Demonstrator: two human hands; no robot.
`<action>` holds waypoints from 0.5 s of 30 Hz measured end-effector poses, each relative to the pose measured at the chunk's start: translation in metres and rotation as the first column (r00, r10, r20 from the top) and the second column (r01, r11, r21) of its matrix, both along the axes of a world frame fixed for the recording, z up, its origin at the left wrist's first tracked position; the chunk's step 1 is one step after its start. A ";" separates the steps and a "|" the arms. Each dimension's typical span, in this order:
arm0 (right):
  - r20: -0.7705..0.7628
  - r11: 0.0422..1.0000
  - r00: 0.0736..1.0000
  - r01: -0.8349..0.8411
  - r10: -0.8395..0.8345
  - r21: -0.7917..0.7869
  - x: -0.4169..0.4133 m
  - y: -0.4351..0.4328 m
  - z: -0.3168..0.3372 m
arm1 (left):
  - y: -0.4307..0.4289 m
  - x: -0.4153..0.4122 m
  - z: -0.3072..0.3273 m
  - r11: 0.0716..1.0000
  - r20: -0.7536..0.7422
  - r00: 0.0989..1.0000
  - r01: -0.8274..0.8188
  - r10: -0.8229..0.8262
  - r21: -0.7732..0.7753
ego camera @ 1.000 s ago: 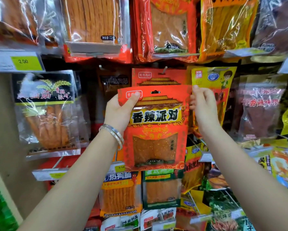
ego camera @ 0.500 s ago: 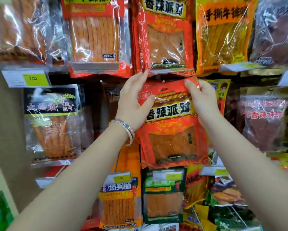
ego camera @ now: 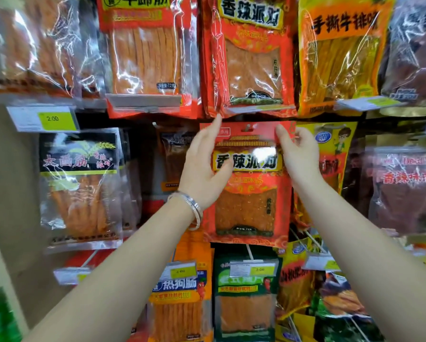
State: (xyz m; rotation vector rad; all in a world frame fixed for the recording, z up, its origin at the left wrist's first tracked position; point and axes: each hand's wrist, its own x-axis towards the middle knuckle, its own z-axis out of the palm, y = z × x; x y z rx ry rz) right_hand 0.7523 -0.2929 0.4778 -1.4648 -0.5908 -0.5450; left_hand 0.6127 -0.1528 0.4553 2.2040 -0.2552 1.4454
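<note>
The red snack packet [ego camera: 249, 211] is in the middle row of the display wall. It sits level, just below the matching packet [ego camera: 252, 60] of the upper row and left of a yellow cartoon packet [ego camera: 335, 144]. Both hands grasp it. The left hand [ego camera: 202, 169], a silver bangle [ego camera: 194, 206] on its wrist, lays its thumb across the front by the yellow label, with its fingers running up the left edge. The right hand [ego camera: 302, 156] pinches the top right corner between thumb and curled fingers. The step appears to be threading the hang hole [ego camera: 249, 127] onto the peg, of which only a grey glint shows there. To do it well, the header should stay flat and square to the wall while both hands push evenly away from the body, so that the thin plastic does not buckle or tear at the hole. The grip should ease only once the weight hangs from the peg, and the upper packet's lower edge, which the left fingertips nearly brush, is best left undisturbed. Half a second ago the packet was tilted, with its header hidden under the upper row and the left fingers spread over it. Now it sits straight and the hole shows. A second ago it was held lower, in front of an identical hanging packet.
</note>
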 end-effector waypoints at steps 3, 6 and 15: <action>0.087 0.998 0.994 0.062 -0.062 0.007 -0.007 0.000 -0.025 | 0.013 0.010 -0.030 0.988 -0.135 0.982 -0.120 0.133 0.101; 0.411 0.945 0.884 0.299 -0.222 -0.132 -0.014 0.001 -0.066 | 0.028 0.019 -0.059 0.955 -0.253 0.935 -0.193 0.249 0.224; 0.578 0.665 0.807 0.499 -0.122 -0.556 0.011 0.038 -0.109 | 0.067 0.050 -0.092 0.875 -0.479 0.767 -0.216 0.427 0.434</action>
